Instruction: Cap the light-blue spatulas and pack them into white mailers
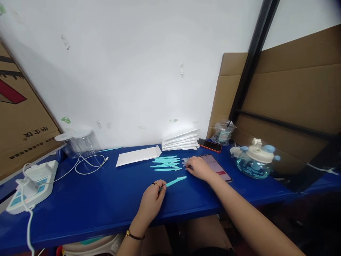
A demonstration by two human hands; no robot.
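Note:
My left hand (152, 200) rests on the blue table (101, 199) with its fingers closed around a thin turquoise stick (176, 182) that points right and away. My right hand (198, 168) lies further back, fingers curled over small clear pieces (185, 161) at the right end of a pile of several turquoise sticks (166, 163). What the right fingers hold, if anything, is hidden. A white flat envelope (137, 156) lies just left of the pile.
A stack of white envelopes (181, 140) sits against the wall. Two phones (210, 145) (221, 170) lie right of my right hand, then a blue water jug (254, 161). Clear jars (80, 142), a white cable (87, 165) and a white device (32, 183) stand at the left. Cardboard flanks both sides.

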